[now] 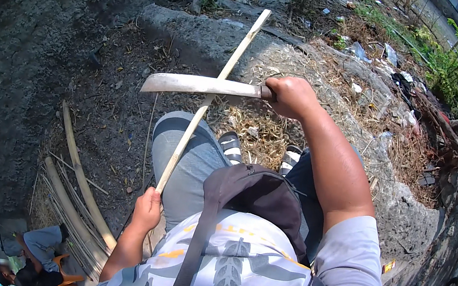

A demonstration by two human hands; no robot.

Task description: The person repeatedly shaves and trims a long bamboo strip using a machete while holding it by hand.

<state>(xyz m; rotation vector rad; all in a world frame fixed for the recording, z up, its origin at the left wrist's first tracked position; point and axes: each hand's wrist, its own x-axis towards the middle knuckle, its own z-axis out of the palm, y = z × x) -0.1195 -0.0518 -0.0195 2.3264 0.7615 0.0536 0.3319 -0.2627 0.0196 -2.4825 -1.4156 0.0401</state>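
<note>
Two hands are working over the person's left knee (192,155), which is serving as the landmark here. The left hand (147,209) is closing around the near end of a long pale bamboo strip (209,99), just below and beside that knee; the strip is lying across the knee and is slanting up and away toward a grey concrete slab (209,32) beyond it. The right hand (291,96) is gripping the dark handle of a machete (202,86) above the knee, its fingers wrapped tight. The blade is pointing left, held level, and is crossing the strip just past the knee. Left of the knee, split bamboo strips (77,203) are lying in a bundle on the dark soil.
</note>
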